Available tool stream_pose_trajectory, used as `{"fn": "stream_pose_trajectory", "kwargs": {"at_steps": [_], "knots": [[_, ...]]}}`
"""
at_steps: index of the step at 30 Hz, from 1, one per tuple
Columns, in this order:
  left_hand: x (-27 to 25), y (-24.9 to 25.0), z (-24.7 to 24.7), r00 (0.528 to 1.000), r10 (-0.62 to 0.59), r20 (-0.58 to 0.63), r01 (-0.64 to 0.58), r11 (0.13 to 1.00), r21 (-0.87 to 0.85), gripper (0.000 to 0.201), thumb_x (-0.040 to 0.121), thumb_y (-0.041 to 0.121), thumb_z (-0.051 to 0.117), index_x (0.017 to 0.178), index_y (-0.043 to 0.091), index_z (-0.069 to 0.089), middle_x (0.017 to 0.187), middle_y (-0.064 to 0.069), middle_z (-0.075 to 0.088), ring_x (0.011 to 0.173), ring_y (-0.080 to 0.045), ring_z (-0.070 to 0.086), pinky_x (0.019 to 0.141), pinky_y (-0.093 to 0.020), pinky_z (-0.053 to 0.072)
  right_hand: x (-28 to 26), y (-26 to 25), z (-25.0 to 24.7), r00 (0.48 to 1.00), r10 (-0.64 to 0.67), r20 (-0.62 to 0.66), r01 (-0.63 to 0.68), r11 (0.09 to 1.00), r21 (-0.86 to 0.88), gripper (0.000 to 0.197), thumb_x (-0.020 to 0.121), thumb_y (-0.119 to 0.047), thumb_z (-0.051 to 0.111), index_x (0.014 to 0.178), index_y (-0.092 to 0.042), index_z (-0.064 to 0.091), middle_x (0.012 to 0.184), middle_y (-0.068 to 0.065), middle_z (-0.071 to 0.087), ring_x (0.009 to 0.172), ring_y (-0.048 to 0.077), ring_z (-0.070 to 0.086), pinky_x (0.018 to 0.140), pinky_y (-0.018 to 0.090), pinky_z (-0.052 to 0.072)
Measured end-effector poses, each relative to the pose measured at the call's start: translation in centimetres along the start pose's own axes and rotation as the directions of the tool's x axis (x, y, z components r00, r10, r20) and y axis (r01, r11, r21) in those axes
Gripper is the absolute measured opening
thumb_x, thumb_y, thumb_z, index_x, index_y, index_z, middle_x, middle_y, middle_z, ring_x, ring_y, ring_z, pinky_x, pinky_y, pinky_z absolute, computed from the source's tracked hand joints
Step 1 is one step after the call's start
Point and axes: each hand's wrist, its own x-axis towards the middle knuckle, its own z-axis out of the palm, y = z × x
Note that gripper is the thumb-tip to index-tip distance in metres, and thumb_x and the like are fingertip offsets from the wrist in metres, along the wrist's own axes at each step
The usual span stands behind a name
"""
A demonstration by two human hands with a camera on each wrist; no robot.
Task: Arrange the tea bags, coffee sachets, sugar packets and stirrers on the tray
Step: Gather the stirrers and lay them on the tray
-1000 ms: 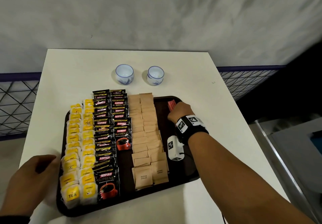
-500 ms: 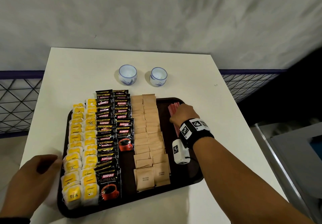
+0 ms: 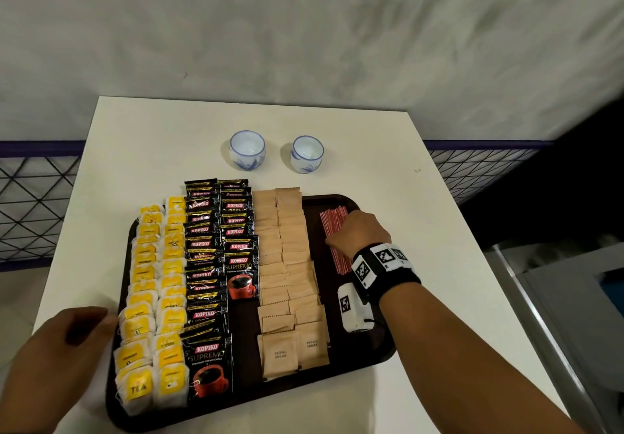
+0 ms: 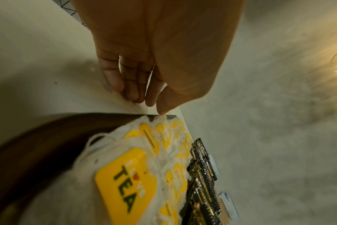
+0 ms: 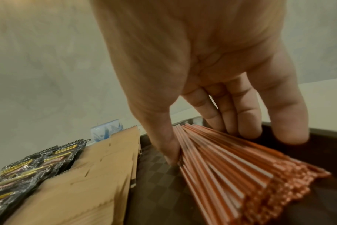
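We note a dark brown tray (image 3: 378,352) on a white table (image 3: 169,136), filled in lengthwise columns. From our left: two overlapping columns of tea bags (image 3: 152,302) in white gauze with yellow tags, the nearest tag reading "TEA"; two columns of black coffee sachets (image 3: 206,265) marked "KOPIKO", the near ones showing a red cup; two columns of tan sugar packets (image 3: 287,265) with serrated edges, the nearest printed "BROWN SUGAR". At the far right of the tray lies a bundle of thin red-and-white stirrers (image 3: 332,227), roughly parallel and running along the tray's length, fanned slightly at the near end in the right wrist view.

Our right hand (image 3: 363,232) sits over the stirrers. In the right wrist view the thumb (image 5: 169,146) presses the bundle's left side and the fingers (image 5: 246,115) curl down on its right side, so the bundle is pinched between them while resting on the tray floor. The bundle extends both beyond the hand and back under the wrist.

Our left hand (image 3: 57,366) rests on the table at the tray's near-left edge, fingers relaxed, fingertips (image 4: 133,94) touching the tabletop just beside the rim and the tea bags; it holds nothing.

Two small white-and-blue cups (image 3: 247,150) stand on the table beyond the tray.
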Motion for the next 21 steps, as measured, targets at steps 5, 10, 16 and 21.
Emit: {"fn": "stream_pose_trajectory", "kwargs": {"at_steps": [5,10,16,21], "knots": [[-0.1,0.0,-0.1,1.000,-0.003,-0.010,0.004,1.000,0.020,0.015,0.095,0.026,0.065,0.107,0.020,0.060,0.100,-0.008,0.064,0.097,-0.034,0.061,0.089,-0.053,0.051,-0.1,0.2,-0.3,1.000,-0.010,0.005,0.009,1.000,0.024,0.028,0.078,-0.039,0.071,0.075,-0.018,0.052,0.099,0.005,0.067,0.087,0.025,0.067,0.067,0.029,0.049],[0.1,0.0,-0.1,1.000,-0.001,-0.002,0.001,1.000,0.003,0.016,0.095,0.026,0.065,0.108,0.019,0.061,0.099,-0.005,0.062,0.095,-0.030,0.060,0.089,-0.051,0.051,-0.4,0.3,-0.4,1.000,-0.021,-0.006,0.021,1.000,0.009,0.032,0.078,-0.042,0.072,0.082,-0.017,0.053,0.103,0.005,0.067,0.091,0.025,0.067,0.066,0.029,0.046],[2.4,-5.8,0.6,0.992,-0.122,-0.020,0.121,0.991,-0.065,0.037,0.081,0.056,0.073,0.107,0.032,0.063,0.097,-0.002,0.067,0.089,-0.021,0.062,0.088,-0.045,0.050,-0.5,0.5,-0.4,0.999,-0.041,-0.008,0.041,0.999,-0.002,0.037,0.079,-0.047,0.073,0.077,-0.019,0.048,0.098,0.004,0.064,0.083,0.022,0.060,0.067,0.029,0.046],[6.8,-14.6,2.1,0.980,-0.185,-0.071,0.176,0.977,-0.118,0.033,0.077,0.057,0.072,0.108,0.048,0.064,0.104,-0.007,0.071,0.095,-0.031,0.067,0.095,-0.053,0.049,-0.6,0.5,-0.5,0.999,-0.048,-0.003,0.048,0.999,-0.012,0.039,0.079,-0.049,0.073,0.090,-0.016,0.056,0.105,0.006,0.066,0.093,0.025,0.065,0.068,0.030,0.045]]}}
